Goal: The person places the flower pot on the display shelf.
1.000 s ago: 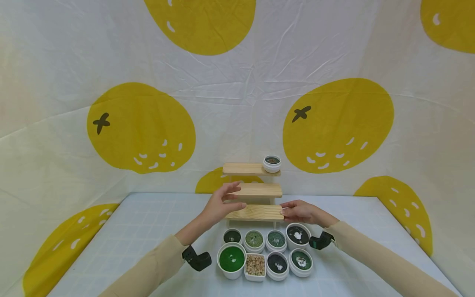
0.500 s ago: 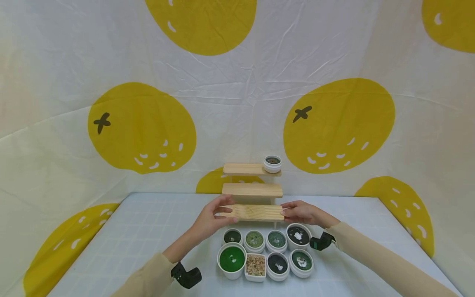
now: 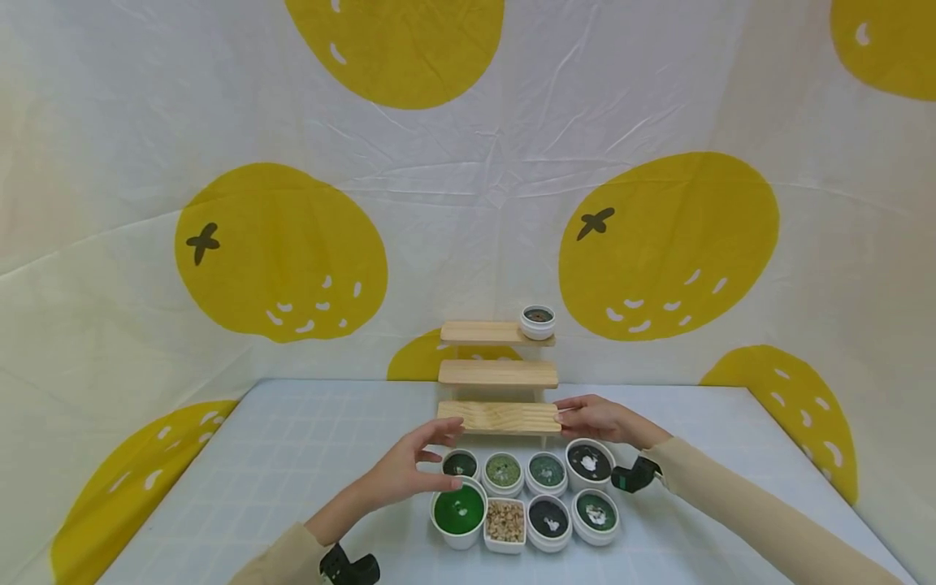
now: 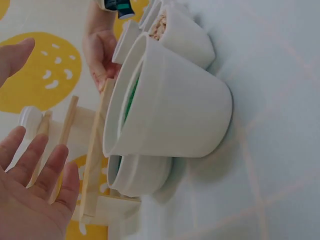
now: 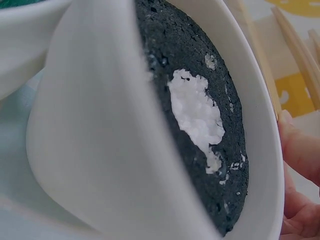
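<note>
My left hand (image 3: 409,467) hovers with spread fingers at the left of a white cup with a bright green top (image 3: 458,512). In the left wrist view its fingers (image 4: 37,160) are apart from that cup. My right hand (image 3: 595,420) pinches the right end of the lowest board of a three-tier wooden stand (image 3: 499,417). The thumb (image 5: 300,145) lies at the board's edge in the right wrist view. Right below that hand stands a white cup with a black top and a white patch (image 3: 589,461). On the stand's top board sits a small round white cup (image 3: 537,322).
Two rows of white cups stand before the stand, among them a dark green one (image 3: 460,464) and a square dish of tan crumbs (image 3: 504,522). A pale checked cloth (image 3: 292,455) covers the table. Behind hangs a curtain with yellow fruit prints (image 3: 468,203).
My left hand has moved from the stand's left side down and toward me, to beside the green-topped cup. The right hand has stayed at the lowest board.
</note>
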`<control>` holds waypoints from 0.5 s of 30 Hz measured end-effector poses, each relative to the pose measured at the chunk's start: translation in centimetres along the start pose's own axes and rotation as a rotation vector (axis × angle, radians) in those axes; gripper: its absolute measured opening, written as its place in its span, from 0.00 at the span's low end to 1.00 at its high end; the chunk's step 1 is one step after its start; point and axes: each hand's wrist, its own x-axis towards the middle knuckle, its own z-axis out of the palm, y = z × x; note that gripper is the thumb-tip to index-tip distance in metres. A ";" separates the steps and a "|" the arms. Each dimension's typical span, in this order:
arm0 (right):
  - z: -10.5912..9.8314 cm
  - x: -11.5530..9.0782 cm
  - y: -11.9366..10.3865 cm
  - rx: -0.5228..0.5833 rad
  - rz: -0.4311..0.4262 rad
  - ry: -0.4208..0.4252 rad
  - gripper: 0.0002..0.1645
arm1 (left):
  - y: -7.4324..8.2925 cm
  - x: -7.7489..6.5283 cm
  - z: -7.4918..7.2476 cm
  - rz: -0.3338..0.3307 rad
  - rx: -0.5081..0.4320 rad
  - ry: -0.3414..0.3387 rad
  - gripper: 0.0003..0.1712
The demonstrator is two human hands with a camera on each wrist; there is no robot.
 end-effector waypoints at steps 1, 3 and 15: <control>0.0 0.0 0.0 0.002 0.001 0.001 0.36 | -0.1 -0.2 0.1 0.005 0.000 -0.009 0.43; 0.0 0.0 0.0 0.006 0.003 0.005 0.36 | -0.4 -0.6 0.2 0.006 0.006 -0.022 0.43; 0.3 0.2 -0.2 0.021 0.040 0.037 0.38 | -2.3 -2.9 1.0 0.064 0.043 -0.013 0.48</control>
